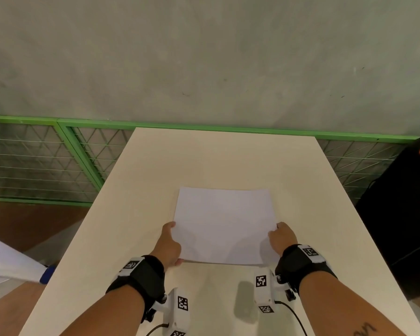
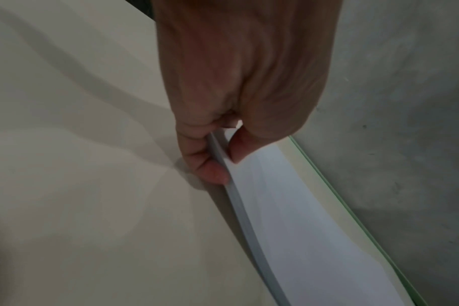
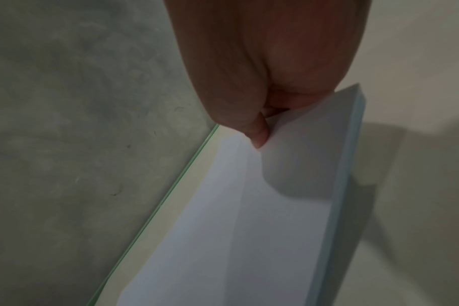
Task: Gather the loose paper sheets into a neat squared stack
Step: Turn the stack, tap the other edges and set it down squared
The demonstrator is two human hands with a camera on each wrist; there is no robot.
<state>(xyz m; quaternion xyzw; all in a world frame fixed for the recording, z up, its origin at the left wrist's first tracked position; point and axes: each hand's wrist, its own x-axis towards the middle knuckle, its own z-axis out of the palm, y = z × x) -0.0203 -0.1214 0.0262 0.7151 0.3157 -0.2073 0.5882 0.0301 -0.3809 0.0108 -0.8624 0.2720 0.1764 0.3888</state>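
A white paper stack (image 1: 224, 225) is held between both hands over the middle of the cream table (image 1: 204, 154). My left hand (image 1: 171, 243) grips its left edge, thumb on top and fingers underneath, as the left wrist view shows on the paper stack (image 2: 288, 217) under my left hand (image 2: 223, 153). My right hand (image 1: 282, 237) pinches the right edge near the near corner; in the right wrist view the thumb of my right hand (image 3: 260, 132) presses on the paper stack (image 3: 249, 217). The sheets look aligned, with the near edge raised a little off the table.
The table's far edge runs along a green rail (image 1: 204, 128) with wire mesh fencing (image 1: 34, 161) and a grey floor beyond. A black object with an orange part (image 1: 403, 214) stands off the right side. Something white with a blue tip (image 1: 17, 265) lies at the left.
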